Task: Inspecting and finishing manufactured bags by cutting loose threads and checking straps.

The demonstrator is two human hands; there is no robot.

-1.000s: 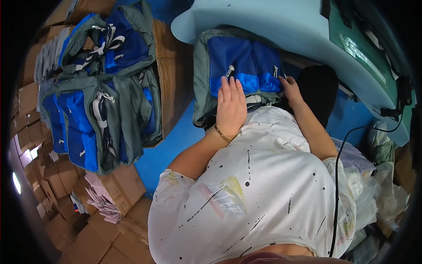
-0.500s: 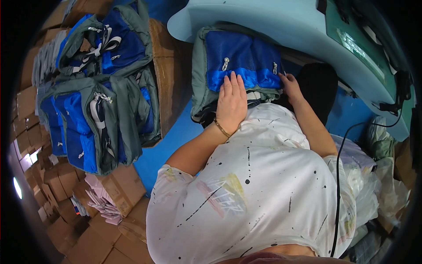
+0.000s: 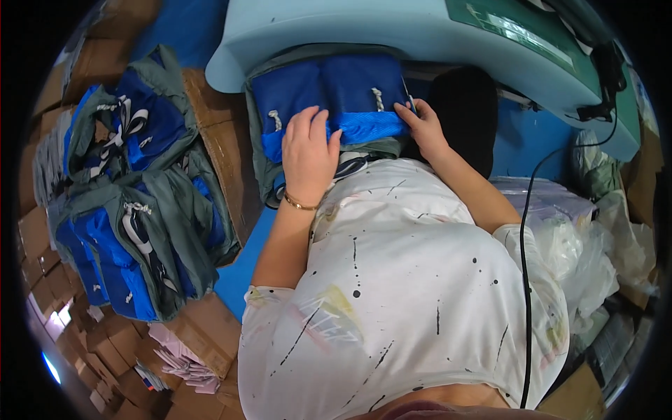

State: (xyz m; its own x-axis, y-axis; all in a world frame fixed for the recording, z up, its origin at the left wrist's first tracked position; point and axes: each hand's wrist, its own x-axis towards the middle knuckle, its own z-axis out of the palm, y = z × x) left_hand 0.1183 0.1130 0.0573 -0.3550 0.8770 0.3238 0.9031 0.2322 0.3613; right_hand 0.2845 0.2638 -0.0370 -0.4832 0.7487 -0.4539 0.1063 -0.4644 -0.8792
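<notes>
A fabric bag (image 3: 357,77) lies flat in front of me, across my lap. It has a grey-green border, dark blue pockets with brighter blue bands, and whitish cord pulls. My left hand (image 3: 310,154) rests on its lower left part, fingers apart and slightly bent, holding nothing. At the bag's right edge, my right hand (image 3: 425,128) is closed, thumb and forefinger together. A thin, pointed, shiny tool (image 3: 409,96) sticks up from those fingers beside the pocket; its lower part is hidden. Webbing straps show under the bag's near edge.
Several similar bags (image 3: 133,231) are stacked at the left against a cardboard box (image 3: 227,150). A pale blue machine table (image 3: 308,28) with a green plate (image 3: 518,31) spans the far side. A black cable (image 3: 523,280) hangs at the right, near clear plastic bags (image 3: 570,245).
The view has shifted, so the bag appears farther left. My left hand has gone from flat to slightly bent fingers near the left cord pull. The right hand stays at the right edge.
</notes>
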